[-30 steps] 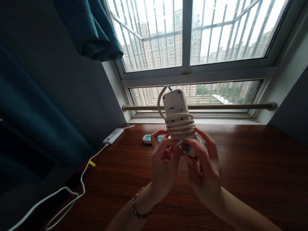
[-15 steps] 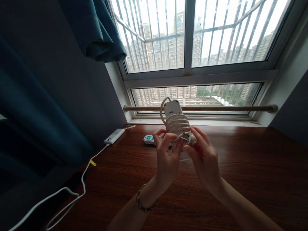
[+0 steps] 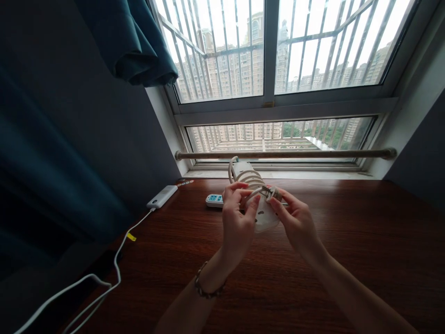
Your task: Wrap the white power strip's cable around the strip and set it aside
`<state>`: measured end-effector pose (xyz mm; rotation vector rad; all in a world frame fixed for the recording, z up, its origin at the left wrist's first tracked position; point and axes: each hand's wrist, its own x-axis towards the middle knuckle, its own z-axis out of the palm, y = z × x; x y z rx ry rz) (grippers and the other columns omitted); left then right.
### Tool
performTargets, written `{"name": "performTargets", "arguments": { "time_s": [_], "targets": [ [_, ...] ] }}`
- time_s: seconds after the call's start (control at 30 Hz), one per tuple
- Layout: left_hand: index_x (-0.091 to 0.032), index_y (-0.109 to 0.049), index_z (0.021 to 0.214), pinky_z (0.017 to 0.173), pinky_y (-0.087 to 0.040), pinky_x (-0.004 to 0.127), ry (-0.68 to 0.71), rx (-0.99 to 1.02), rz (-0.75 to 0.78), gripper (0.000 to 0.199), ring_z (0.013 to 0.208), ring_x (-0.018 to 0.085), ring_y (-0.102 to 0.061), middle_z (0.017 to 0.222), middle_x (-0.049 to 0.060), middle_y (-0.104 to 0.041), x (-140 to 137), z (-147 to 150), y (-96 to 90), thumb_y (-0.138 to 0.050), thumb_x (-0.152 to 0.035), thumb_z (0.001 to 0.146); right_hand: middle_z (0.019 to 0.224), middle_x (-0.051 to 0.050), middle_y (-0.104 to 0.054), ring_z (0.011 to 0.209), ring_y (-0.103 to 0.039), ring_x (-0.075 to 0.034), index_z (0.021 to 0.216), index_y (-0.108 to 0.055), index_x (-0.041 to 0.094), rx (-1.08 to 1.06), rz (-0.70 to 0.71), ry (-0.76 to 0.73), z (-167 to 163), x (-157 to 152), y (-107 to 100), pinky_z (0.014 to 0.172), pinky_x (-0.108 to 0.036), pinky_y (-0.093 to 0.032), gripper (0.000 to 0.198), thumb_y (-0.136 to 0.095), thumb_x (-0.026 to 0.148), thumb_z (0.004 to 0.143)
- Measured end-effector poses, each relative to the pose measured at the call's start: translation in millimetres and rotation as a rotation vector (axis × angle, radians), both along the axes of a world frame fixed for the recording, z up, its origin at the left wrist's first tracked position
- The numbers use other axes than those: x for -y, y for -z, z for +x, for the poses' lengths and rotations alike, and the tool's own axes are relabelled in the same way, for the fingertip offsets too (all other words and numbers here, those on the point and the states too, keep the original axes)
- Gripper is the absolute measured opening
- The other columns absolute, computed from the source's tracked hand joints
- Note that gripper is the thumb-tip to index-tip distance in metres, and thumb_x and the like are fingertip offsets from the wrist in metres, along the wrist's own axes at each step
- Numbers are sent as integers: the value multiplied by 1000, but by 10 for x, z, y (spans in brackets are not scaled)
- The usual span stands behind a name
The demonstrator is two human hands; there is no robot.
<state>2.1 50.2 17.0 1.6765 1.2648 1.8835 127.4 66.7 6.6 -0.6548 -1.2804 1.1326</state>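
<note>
Hands: left hand (image 3: 238, 221) and right hand (image 3: 296, 221) curl fingers around white power strip (image 3: 261, 214), cord-wrapped.
Room: bare wooden desk (image 3: 365, 241) right.
Writing: none legible.

A wound power strip (image 3: 255, 195) is held above the table (image 3: 347, 241), between the left hand (image 3: 238, 225) and right hand (image 3: 295, 222). Behind it on the table lies a second strip (image 3: 214, 200); far left, a power bank (image 3: 162, 196), its cable (image 3: 118, 260) trailing nearer.

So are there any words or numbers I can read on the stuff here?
None can be read.
Power strip held by both hands: no legible print.
White power bank: a small dark mark, too small to read.
Yellow tag on the white cable: too small to read.
</note>
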Motion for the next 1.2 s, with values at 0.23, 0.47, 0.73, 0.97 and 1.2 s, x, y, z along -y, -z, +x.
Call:
{"name": "performTargets", "arguments": {
  "time_s": [0.23,0.47,0.73,0.97,1.2],
  "targets": [
    [-21,-56,79,82,-46,37,-109,-57,76,10,102,24,-53,107,6,-52,-7,71,120,-62,-23,87,124,-9,-62,99,-66,-21,117,-61,16,39,52,69,-15,81,-32,83,-28,-56,41,-68,33,82],
    [-21,-54,76,87,-43,38,-114,-99,146,13,102,23,-52,103,4,-51,-38,104,139,-59,-16,87,122,-10,-63,105,-63,-24,119,-60,15,85,140,166,-32,51,18,93,-34,-53,39,-66,30,83],
    [-22,-56,82,86,-44,34,-42,18,67,8,100,20,-53,106,4,-51,-150,22,125,-61,-23,88,113,-9,-67,84,-69,-19,116,-63,15,-16,-16,-8,-9,-69,-2,70,-25,-57,43,-71,36,79],
    [-25,-44,118,100,-40,37,110,312,112,52,127,25,-39,132,9,-37,-194,87,166,-74,-19,77,119,-4,-65,98,-66,-20,114,-65,21,-263,-99,-114,-27,-66,21,80,-22,-54,58,-85,16,59],
    [-28,-49,119,93,-42,25,389,718,179,54,107,14,-50,125,3,-41,-170,106,90,-74,-15,73,101,-3,-71,85,-67,-15,108,-68,23,-305,-93,-72,-5,-71,-7,77,-23,-54,37,-79,21,73]
  ]
}}
